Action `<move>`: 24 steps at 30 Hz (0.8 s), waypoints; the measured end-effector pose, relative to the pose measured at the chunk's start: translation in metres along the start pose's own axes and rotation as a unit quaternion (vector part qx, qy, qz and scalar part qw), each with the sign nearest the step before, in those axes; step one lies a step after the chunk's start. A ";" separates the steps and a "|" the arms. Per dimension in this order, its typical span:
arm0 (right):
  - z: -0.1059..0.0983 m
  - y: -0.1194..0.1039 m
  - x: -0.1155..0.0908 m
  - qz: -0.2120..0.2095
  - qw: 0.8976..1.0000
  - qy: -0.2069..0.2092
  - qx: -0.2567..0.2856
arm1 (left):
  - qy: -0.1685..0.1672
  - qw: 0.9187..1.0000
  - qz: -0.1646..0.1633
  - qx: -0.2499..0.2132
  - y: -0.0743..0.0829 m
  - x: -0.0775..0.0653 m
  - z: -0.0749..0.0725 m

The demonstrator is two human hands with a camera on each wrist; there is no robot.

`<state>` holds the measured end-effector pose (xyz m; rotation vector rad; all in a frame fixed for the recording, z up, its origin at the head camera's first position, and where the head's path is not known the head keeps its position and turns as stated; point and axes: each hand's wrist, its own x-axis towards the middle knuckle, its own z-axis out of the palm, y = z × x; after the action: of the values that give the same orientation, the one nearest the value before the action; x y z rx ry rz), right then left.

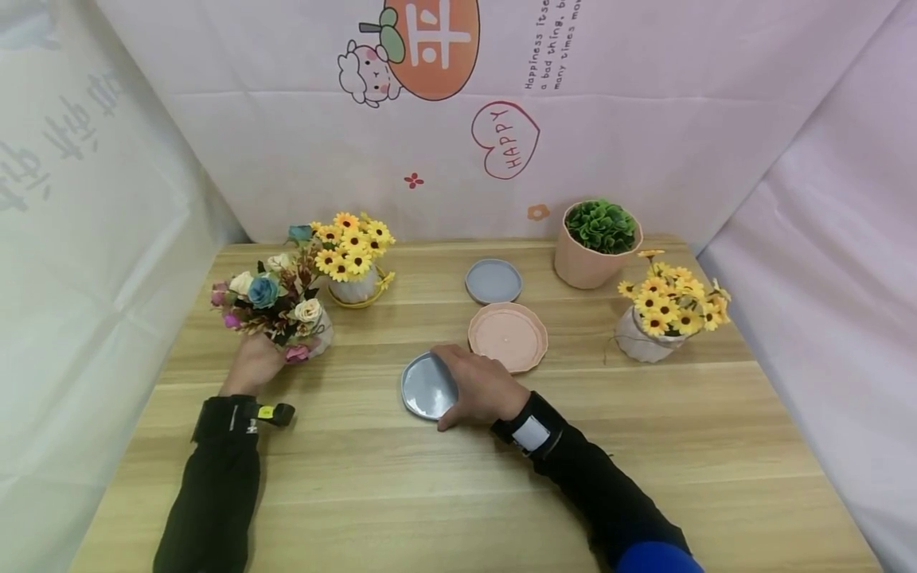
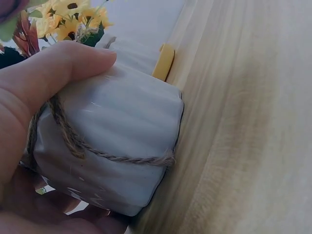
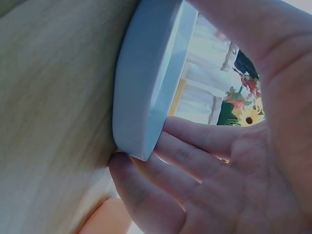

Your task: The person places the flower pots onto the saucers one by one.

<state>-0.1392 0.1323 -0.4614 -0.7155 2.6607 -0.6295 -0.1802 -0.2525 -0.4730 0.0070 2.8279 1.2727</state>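
My left hand [image 1: 254, 364] grips a white ceramic flowerpot [image 2: 117, 126] with twine around it, at the left of the table. Roses in blue, cream and pink [image 1: 263, 292] fill this pot and cover part of the hand in the head view. The left wrist view shows the thumb over the pot's side and the fingers under it. Near the table's middle, my right hand [image 1: 483, 387] holds a glossy grey-blue saucer [image 1: 426, 387] by its right side. In the right wrist view, the saucer's wall [image 3: 141, 87] lies between thumb and fingers, its base against the wood.
A pink scalloped saucer [image 1: 507, 338] and another grey-blue saucer [image 1: 493, 281] lie beyond my right hand. Yellow daisies in a white pot [image 1: 354, 286] stand on a yellow saucer behind the roses. At the right are a pink pot [image 1: 586, 261] with greenery and a white pot [image 1: 645, 341] of daisies.
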 end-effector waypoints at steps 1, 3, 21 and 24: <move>0.000 0.000 0.000 0.001 1.000 0.000 -0.001 | 0.000 1.000 -0.001 0.000 0.000 -0.001 0.000; 0.000 0.000 0.000 0.001 1.000 -0.001 -0.003 | -0.005 1.000 -0.004 -0.011 0.000 -0.001 0.000; 0.000 -0.001 0.000 0.005 1.000 -0.003 -0.002 | -0.037 0.998 -0.007 0.050 -0.003 -0.005 -0.009; 0.000 -0.001 0.000 0.005 1.000 -0.002 -0.003 | -0.051 0.998 -0.018 0.019 -0.001 -0.005 -0.007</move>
<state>-0.1388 0.1317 -0.4611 -0.7042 2.6623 -0.6177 -0.1757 -0.2585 -0.4689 0.0203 2.7516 1.1766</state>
